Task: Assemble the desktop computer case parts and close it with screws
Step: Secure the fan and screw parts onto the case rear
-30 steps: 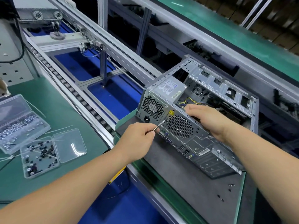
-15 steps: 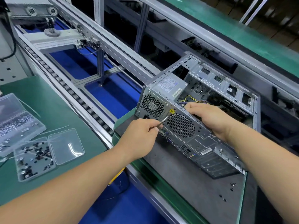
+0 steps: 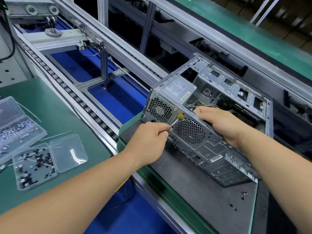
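Little has moved since 0.5 s ago: left hand still pinches the screwdriver against the computer case on the grey mat; right hand, fingers curled, grips its top edge.

Single head camera, wide-angle, looks forward and down from above. Close over computer case at centre (both forearms enter from bottom edge). Conveyor rails run diagonally behind.
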